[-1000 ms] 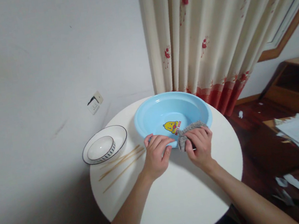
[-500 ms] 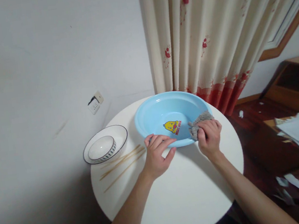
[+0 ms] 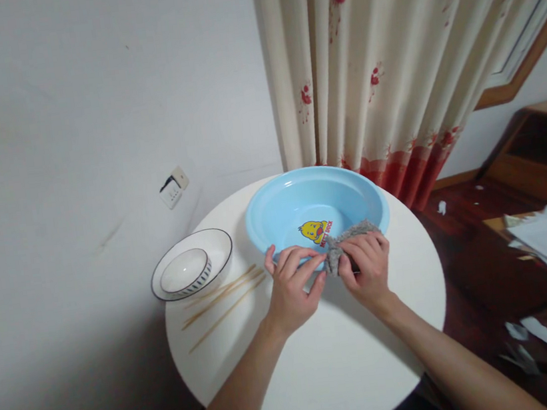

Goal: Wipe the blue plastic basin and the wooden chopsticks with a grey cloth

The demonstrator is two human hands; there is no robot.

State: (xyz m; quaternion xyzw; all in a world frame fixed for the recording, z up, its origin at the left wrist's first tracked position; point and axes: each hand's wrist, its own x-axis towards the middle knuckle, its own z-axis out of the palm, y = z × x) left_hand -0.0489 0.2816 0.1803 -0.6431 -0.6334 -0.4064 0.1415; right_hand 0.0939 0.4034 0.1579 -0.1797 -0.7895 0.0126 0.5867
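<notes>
While the basin (image 3: 257, 226) rests on the round white table (image 3: 321, 377), both hands are at its near rim. The right hand (image 3: 366, 268) holds a grey cloth (image 3: 334, 259), its fingers curled over the bunched fabric and its thumb tucked in on the near side. The cloth lies against the right part of the near rim, one end rising toward the basin's inner wall. The left hand (image 3: 292, 288) is just beside it, with its fingers reaching over the rim and bent at the knuckles, and its thumb set a narrow gap from the index finger. Whether those fingers grip the rim or only rest on it cannot be told. Its index fingertip comes close to the cloth's left end; contact there is unclear.

The basin is light blue and upright, with a yellow duck print (image 3: 312, 230) and red lettering on its bottom. To its left, a small bowl (image 3: 184, 270) sits inside a dark-rimmed dish (image 3: 219, 247) at the table's edge. Several chopsticks (image 3: 207, 310) lie between that dish and the left hand, one apart from the others. A flowered curtain (image 3: 390, 75) hangs behind the table, and a socket (image 3: 171, 195) is on the wall (image 3: 68, 138).
</notes>
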